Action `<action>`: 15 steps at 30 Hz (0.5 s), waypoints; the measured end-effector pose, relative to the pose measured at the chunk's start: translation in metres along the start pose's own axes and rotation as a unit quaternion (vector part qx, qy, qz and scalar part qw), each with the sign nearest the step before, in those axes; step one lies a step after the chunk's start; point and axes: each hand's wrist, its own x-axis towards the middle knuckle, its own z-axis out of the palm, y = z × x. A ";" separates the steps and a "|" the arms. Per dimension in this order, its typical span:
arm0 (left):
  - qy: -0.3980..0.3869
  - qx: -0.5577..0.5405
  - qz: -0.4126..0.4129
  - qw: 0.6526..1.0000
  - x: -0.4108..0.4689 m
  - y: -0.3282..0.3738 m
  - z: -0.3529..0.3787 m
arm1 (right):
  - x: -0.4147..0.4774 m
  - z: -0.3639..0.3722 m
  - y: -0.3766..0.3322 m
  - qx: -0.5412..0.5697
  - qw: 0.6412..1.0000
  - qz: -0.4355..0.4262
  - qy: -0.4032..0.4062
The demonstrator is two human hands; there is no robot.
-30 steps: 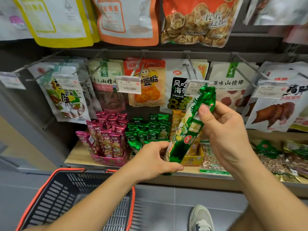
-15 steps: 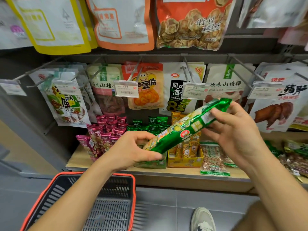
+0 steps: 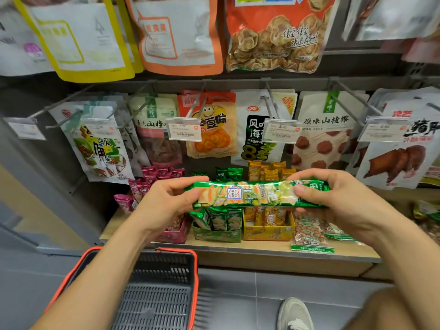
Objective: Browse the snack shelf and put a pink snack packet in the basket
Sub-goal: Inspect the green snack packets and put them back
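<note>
Head view: the step in hand looks like browsing. A long green packet [image 3: 259, 195] is held level in front of the shelf [image 3: 262, 252]. The left hand [image 3: 166, 206] curls round one end and the right hand [image 3: 333, 201] pinches the other. The pink snack packets [image 3: 162, 173] stand on the shelf just behind the left hand, partly hidden. None shows in the basket [image 3: 195, 282] below. Next, probably, the green packet must go back, freeing a hand to take a pink one.
</note>
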 end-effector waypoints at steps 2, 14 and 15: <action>0.014 -0.014 -0.003 1.000 0.002 -0.002 0.002 | 0.001 -0.001 0.000 0.002 1.000 -0.009 -0.002; 0.031 -0.083 -0.075 0.993 0.008 -0.005 0.010 | 0.002 -0.002 0.002 0.066 0.996 -0.059 0.009; 0.033 -0.071 -0.098 0.992 0.009 -0.006 0.012 | 0.001 -0.003 0.002 0.071 0.995 -0.069 0.002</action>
